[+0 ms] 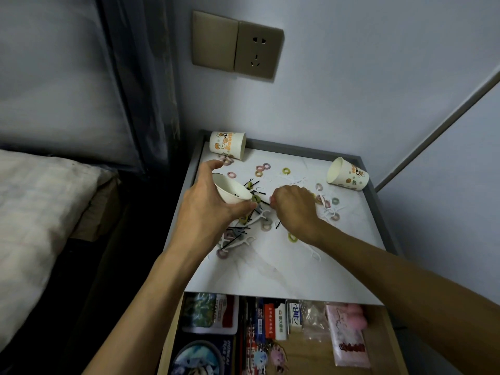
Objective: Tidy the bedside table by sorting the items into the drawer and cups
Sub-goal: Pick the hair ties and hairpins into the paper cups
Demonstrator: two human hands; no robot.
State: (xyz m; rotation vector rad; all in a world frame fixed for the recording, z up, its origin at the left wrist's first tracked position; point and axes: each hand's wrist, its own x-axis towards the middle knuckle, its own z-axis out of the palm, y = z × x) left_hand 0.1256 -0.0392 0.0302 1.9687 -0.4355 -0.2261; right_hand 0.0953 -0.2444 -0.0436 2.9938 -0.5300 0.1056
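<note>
Far left: a bed (40,198) is lying close along the desk (270,277), with a dark gap between them. A raised grey rim is running round the desk's left, back and right sides; the near edge is lying flat.

Back-left corner: a printed cup (227,145) is sitting against the rim. Cannot tell whether it is on its side or upturned.

Left of centre: the left hand (208,209) is gripping a white cup (231,190) just above the desk, thumb below and fingers (213,165) curled over the far side. The cup is tilting, with its mouth facing up and to the right.

Centre: black hairpins (238,228), white floss picks (238,243) and pastel hair ties (263,167) are lying in a scatter, the pins pointing every way. Bare desk is showing between this pile and the near edge.

Right of centre: the right hand (295,207) is hovering knuckles-up over the pile, just beside the white cup's mouth. Its fingers (274,198) are bunching together at the tips. Cannot tell what they are pinching.

Back right: a second printed cup (347,174) is lying on its side near the rim, long axis across the desk, mouth pointing left.

Near edge, running to the right: the drawer (378,342) is standing open, with packets inside.
</note>
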